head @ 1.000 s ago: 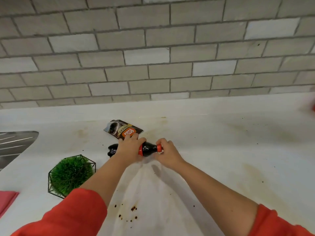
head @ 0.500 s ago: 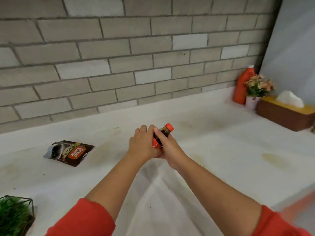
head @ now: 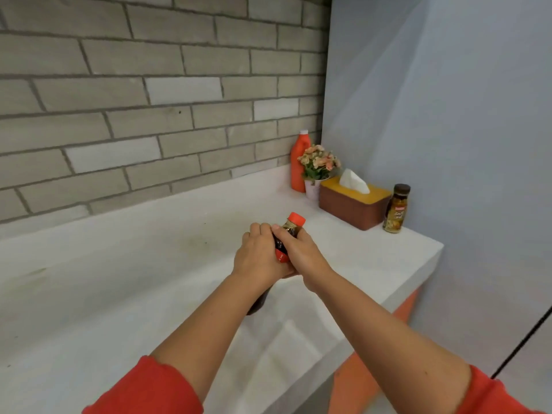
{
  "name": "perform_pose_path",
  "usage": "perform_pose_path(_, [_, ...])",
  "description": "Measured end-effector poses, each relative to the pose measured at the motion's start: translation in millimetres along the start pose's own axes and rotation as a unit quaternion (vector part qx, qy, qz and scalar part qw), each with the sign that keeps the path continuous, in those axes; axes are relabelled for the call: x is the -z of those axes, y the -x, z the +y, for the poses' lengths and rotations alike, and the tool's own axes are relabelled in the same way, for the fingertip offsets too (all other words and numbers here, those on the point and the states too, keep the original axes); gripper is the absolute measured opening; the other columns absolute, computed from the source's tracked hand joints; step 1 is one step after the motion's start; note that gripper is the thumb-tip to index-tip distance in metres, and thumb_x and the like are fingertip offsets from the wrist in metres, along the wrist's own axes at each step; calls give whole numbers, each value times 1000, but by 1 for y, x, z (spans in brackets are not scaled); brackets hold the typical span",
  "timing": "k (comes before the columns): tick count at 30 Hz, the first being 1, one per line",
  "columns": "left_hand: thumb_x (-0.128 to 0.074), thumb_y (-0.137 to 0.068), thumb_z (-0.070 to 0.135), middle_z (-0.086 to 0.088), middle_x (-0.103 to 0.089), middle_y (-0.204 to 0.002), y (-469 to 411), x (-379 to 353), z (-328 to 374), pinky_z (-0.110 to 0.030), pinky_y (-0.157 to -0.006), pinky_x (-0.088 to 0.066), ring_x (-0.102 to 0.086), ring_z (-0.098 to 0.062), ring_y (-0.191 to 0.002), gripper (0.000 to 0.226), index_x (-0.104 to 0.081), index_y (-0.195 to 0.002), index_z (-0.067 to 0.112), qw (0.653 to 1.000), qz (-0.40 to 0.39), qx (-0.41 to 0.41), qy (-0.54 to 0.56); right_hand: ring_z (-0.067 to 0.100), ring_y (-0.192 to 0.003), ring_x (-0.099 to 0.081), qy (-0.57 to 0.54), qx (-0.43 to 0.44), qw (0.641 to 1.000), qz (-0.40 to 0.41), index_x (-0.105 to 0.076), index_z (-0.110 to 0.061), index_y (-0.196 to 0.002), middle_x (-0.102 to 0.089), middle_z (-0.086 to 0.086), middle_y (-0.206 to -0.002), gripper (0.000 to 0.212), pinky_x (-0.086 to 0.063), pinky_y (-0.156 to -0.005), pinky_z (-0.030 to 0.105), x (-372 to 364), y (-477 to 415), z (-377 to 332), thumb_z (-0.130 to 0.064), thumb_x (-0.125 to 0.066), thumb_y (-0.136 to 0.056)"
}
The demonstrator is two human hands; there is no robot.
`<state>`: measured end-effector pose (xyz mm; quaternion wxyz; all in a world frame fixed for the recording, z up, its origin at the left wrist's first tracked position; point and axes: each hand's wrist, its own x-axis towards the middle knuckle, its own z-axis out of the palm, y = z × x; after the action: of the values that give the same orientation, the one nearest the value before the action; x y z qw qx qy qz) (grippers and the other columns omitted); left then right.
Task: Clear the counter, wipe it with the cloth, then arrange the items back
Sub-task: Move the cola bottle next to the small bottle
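Tissue box [head: 352,209] btwn flower pot [head: 312,189] & jar [head: 395,210]

Free room over the left and middle bench [head: 119,279].
Orange bottle [head: 297,167], flower pot [head: 312,189], tissue box [head: 352,209] and brown bottle [head: 395,209] crowded the far-right corner.

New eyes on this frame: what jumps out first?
The left hand and right hand together grip a dark bottle with a red cap over the middle of the white counter. In the far right corner stand an orange bottle, a pot of flowers, a tissue box and a small brown bottle.
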<state>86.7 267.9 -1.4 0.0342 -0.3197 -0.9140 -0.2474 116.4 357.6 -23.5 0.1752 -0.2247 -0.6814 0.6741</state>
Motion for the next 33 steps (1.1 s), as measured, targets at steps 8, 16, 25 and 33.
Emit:
perform_pose_path(8, [-75,-68,37,-7,-42,-115,-37,-63,114,-32,-90,-43,-44,-24,-111,71,-39,-121,8,996,7,-37,75,23,-98,-64,82,45,994,62,-57,-15,-101,-66,7,-102,43,-57,-79,44,135,-19,-18,-51,-60,-79])
perform_pose_path(16, [-73,-71,44,0,-54,-106,-88,-100,154,-41,-87,-51,-51,-24,-108,75,-31,-128,19,979,-87,-87,161,21,-101,-61,141,63,985,75,-56,-25,-85,-64,1,-95,17,-49,-93,40,205,-56,-31,-41,-61,-84])
perform_pose_path(25, [-69,-80,26,-4,-58,-124,-158,-133,176,-36,-93,-48,-56,-23,-114,77,-23,-142,25,937,-189,-148,255,23,-92,-60,184,48,973,130,-57,-22,-86,-62,3,-90,10,-50,-84,38,250,-104,-42,-32,-57,-88])
perform_pose_path(33, [-58,-88,7,-3,-50,-135,-191,-166,198,-24,-98,-38,-48,-20,-125,66,-27,-144,23,917,-196,-163,307,26,-95,-61,192,25,967,165,-63,-9,-103,-66,13,-102,25,-50,-87,43,284,-139,-39,-28,-57,-89])
